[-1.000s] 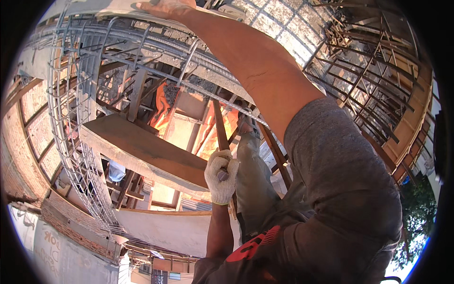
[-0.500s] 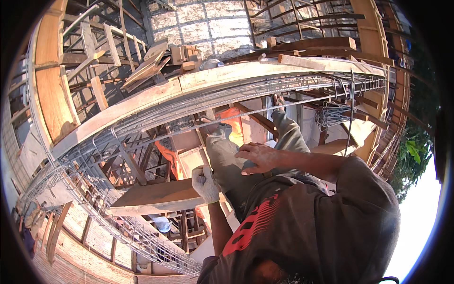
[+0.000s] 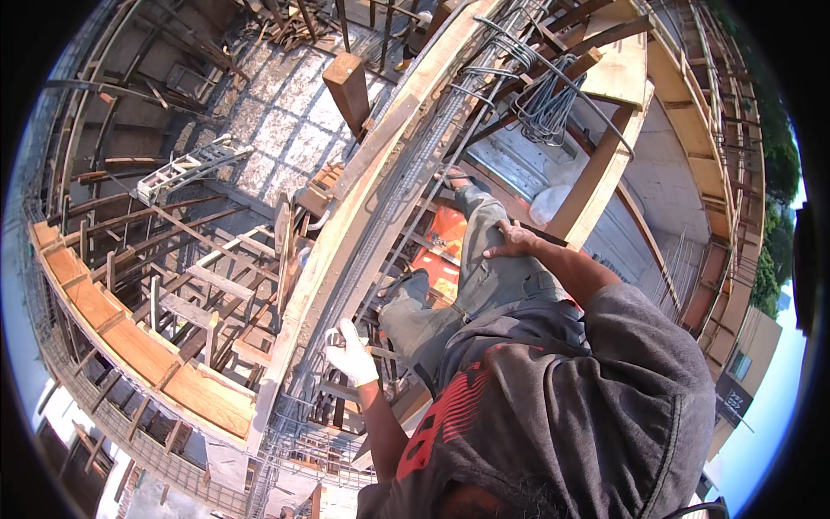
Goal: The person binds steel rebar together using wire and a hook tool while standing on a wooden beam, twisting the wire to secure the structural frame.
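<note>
My left hand [image 3: 350, 356], in a white knit glove, reaches to the long rebar cage [image 3: 361, 251]. Its fingers are closed around a bent steel bar [image 3: 331, 336], whose curved end shows beside the glove; part of the grip is hidden. The cage runs along the inner side of a long timber board [image 3: 350, 227]. My bare right hand [image 3: 513, 240] rests on my right thigh, fingers apart and holding nothing. Several stirrups [image 3: 475, 93] cluster on the bars at the far end.
A coil of tie wire [image 3: 547, 102] hangs near the far right timbers. An orange cloth [image 3: 445, 232] lies beneath my legs. Gaps between timbers open to lower levels. A ladder [image 3: 186, 169] lies below left; an upright timber post [image 3: 346, 91] stands beyond the board.
The view has turned, so the cage now slants from lower left to upper right. My left hand has moved from beside my leg onto the cage. My right hand stays on my thigh.
</note>
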{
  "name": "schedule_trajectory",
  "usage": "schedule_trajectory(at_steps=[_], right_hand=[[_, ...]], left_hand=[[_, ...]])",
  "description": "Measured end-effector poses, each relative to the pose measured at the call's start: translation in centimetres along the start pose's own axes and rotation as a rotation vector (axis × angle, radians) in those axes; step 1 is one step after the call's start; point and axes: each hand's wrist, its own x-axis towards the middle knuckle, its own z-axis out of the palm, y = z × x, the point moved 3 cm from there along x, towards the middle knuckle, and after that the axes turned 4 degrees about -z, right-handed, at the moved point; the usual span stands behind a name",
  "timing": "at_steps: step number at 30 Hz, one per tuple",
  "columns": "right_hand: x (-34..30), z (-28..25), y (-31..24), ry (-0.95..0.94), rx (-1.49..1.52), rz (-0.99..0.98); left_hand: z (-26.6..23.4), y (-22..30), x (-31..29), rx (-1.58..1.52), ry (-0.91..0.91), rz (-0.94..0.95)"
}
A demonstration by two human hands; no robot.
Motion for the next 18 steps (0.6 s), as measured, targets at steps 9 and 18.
schedule_trajectory(at_steps=[9, 18], right_hand=[[6.2, -2.7, 6.6, 0.096, 0.145, -0.299], [13.7, -26.1, 0.0, 0.908, 0.234, -0.426]], left_hand=[[20.4, 31.1, 12.3, 0.268, 0.18, 0.964], [36.0, 36.8, 18.1, 1.229, 0.225, 1.076]])
